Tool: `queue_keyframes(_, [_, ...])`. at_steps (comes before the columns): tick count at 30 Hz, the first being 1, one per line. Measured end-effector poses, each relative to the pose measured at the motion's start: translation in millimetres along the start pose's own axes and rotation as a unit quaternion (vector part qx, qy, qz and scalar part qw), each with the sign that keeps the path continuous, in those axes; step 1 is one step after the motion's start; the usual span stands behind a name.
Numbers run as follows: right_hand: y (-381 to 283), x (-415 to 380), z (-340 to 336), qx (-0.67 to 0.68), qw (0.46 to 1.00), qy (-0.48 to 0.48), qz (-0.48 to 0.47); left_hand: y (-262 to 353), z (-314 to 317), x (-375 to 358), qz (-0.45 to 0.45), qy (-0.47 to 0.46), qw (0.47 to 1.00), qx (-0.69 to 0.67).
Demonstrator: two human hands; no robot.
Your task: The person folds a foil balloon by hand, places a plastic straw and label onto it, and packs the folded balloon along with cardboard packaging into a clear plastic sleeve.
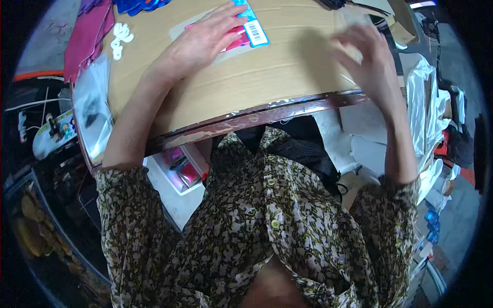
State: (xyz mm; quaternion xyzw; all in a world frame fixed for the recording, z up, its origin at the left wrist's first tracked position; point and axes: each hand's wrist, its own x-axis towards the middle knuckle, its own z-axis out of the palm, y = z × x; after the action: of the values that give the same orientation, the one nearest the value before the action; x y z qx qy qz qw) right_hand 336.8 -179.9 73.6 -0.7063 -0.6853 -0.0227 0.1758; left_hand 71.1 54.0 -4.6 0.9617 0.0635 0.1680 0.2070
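Head view, looking steeply down over a floral-print shirt point(267, 231) onto a table covered with brown cardboard point(241, 77). At lower centre-left, beneath the table's edge, an open white tray point(172, 177) holds pink and dark small items too blurred to identify. A clear plastic bag point(92, 110) with a dark item inside lies at the table's left edge. Small white pieces point(120, 40) sit at upper left on the cardboard, beside magenta fabric point(90, 33); blue objects point(136, 5) lie at the top edge.

The worn, reddish table rim point(267, 110) curves across the middle of the frame; the cardboard between the two hands is bare. Clutter crowds both sides of the frame: white plastic wrapping point(429, 97) at right, a skateboard-shaped item point(54, 133) at left.

The left hand point(205, 38) lies flat, fingers extended and together, pressing on a pink packet point(241, 33) at upper centre; its blue header card carries a white barcode label point(255, 31), the print illegible. The right hand point(367, 59), at upper right, is motion-blurred, fingers loosely curled above the cardboard; whether it holds anything cannot be told.
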Motion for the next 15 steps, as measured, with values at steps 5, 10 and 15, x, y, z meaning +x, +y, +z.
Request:
queue_keyframes(5, [-13.5, -46.4, 7.6, -0.102, 0.993, -0.038, 0.038, -5.3, -0.5, -4.1, 0.018, -0.001, 0.997, 0.075])
queue_keyframes(10, [-18.1, -49.9, 25.8, -0.061, 0.996, 0.036, 0.056, -5.0, -4.1, 1.2, -0.006, -0.057, 0.998, 0.040])
queue_keyframes(15, [-91.1, -41.0, 53.9, 0.069, 0.991, 0.090, 0.066, -0.3, -4.3, 1.4, -0.009, -0.054, 0.998, 0.033])
